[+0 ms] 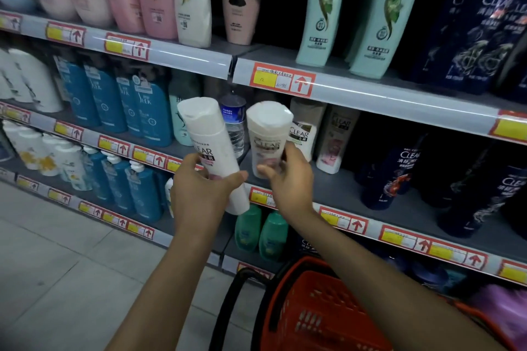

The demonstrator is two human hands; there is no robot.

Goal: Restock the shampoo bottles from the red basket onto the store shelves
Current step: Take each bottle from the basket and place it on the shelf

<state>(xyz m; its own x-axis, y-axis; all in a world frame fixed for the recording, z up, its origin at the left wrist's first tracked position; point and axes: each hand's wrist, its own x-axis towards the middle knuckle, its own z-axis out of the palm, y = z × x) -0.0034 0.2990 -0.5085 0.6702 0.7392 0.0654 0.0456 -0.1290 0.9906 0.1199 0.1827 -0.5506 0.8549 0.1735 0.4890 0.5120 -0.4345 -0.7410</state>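
Red basket (308, 316), lower centre: cut off by the bottom edge, interior partly hidden behind the right forearm (385, 273). Top-shelf bottles (322, 3): caps cropped by the upper edge. Price tags (281, 80): print too small to read. Dark bottles (479, 37), far right: labels blurred, outlines lost in shadow.

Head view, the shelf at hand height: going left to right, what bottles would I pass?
White bottles → blue bottles → tilted white bottle in the left hand → clear water bottle → second white bottle in the right hand → shelved CLEAR bottles → dark navy bottles.
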